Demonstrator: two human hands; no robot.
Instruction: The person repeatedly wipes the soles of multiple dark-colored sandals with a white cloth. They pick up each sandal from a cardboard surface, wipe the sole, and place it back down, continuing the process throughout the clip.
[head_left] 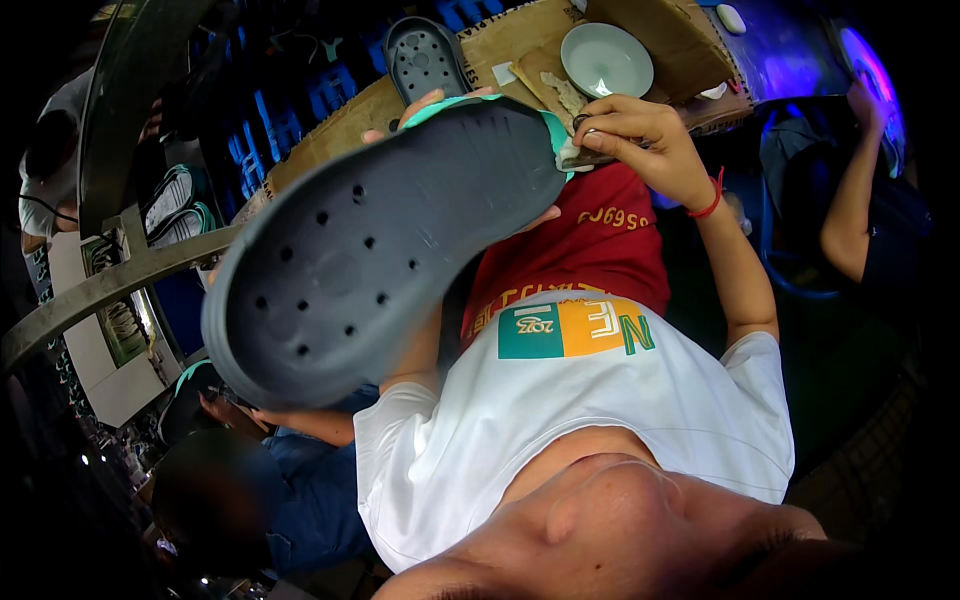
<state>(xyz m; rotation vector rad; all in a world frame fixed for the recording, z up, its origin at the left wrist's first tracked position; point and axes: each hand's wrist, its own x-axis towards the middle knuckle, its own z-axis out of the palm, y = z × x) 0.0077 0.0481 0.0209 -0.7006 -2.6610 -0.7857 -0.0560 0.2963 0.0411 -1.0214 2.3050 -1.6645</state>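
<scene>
A large dark grey foam clog with round holes is tilted in front of me, its wide end near and to the left. My left hand is closed around it; fingers show at its far edge, and the palm is hidden behind it. A teal piece runs along the clog's narrow far end. My right hand pinches a small, pale-tipped, brush-like tool against that end, beside the teal edge. The tool's exact kind is partly covered by my fingers.
A white bowl stands on the cardboard beyond my right hand. Another grey clog lies at the far edge. A metal bar crosses at left. Co-workers sit at lower left and at right, one arm raised.
</scene>
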